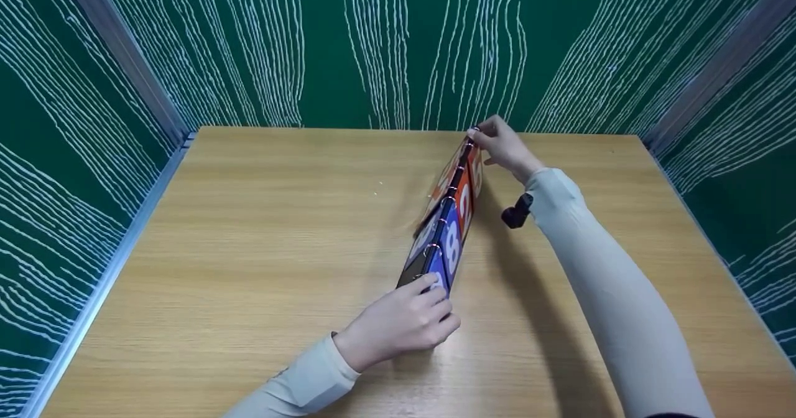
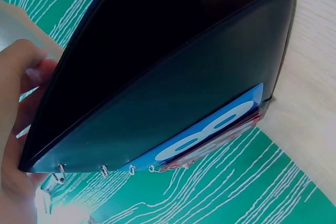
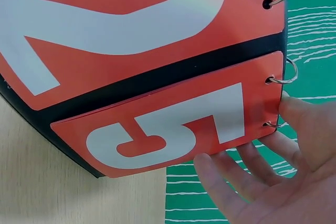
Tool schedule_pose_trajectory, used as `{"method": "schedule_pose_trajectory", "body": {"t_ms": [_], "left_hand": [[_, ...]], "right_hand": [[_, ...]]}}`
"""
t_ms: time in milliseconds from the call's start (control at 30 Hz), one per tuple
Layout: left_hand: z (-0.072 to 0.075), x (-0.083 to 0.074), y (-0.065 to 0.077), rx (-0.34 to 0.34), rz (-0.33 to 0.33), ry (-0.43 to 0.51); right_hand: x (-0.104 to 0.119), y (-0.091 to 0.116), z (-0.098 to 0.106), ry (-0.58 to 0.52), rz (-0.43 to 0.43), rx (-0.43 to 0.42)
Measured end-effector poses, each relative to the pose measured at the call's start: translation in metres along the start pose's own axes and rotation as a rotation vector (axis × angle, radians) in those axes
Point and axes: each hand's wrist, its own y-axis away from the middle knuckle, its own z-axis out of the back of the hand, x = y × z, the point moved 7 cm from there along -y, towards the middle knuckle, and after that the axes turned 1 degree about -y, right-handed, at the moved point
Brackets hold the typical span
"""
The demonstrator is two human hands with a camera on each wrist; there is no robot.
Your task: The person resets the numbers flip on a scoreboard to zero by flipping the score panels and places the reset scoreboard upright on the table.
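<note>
A tabletop flip scoreboard [image 1: 464, 201] stands like a tent, its ringed spine running away from me. Red number cards fill its far half and blue ones its near half. My left hand [image 1: 405, 320] grips the near end, fingers curled over the top corner. At the far end, my right hand [image 1: 507, 149] pinches the top corner. The right wrist view shows a red card with a white 5 [image 3: 163, 129] beside the right fingers [image 3: 223, 182]. In the left wrist view the black side panel [image 2: 173, 93] hides part of the left hand, and a blue 8 card [image 2: 205, 129] hangs off its rings.
The scoreboard is on a wooden table [image 1: 249, 231]. Green walls [image 1: 323, 45] with white wavy lines enclose the back and both sides, with metal posts [image 1: 127, 48] at the corners. A small black device [image 1: 517, 211] sits at the right wrist.
</note>
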Motion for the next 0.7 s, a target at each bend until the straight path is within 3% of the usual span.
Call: {"method": "schedule_pose_trajectory", "body": {"t_ms": [267,600,700], "left_hand": [[0.002,0.002,-0.003,-0.037,0.037,0.07],[0.021,0.017,-0.009,-0.201,0.067,0.158],[0.025,0.028,-0.009,-0.23,0.113,0.238]], "right_hand": [[0.001,0.0,0.0,0.015,-0.008,-0.002],[0.0,-0.002,-0.001,0.009,0.006,0.002],[0.0,-0.002,-0.001,0.0,0.013,0.001]]}}
